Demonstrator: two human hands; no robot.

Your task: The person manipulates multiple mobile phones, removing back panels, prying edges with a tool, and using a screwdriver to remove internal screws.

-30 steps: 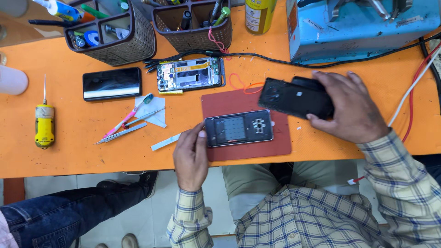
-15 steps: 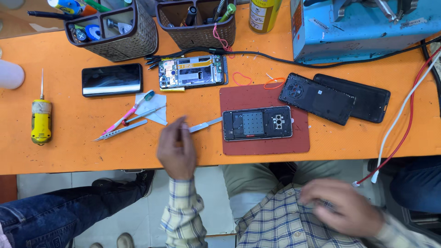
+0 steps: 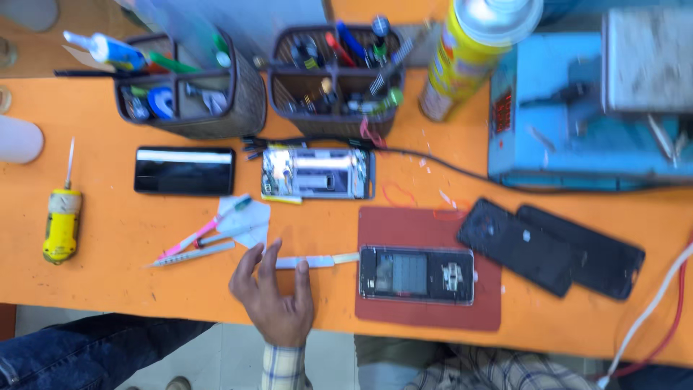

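Orange bench (image 3: 130,245), white strip (image 3: 317,261) touching left hand (image 3: 276,303) fingers (image 3: 302,273)

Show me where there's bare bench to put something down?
Bare orange bench lies between the yellow screwdriver and the pink tweezers. Another patch sits below the two black back covers. The back row around the tool baskets is crowded.

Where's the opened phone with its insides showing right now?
In the head view, the opened phone lies on the red mat, right of the left hand.

Yellow spray can (image 3: 473,50), blue machine (image 3: 570,123)
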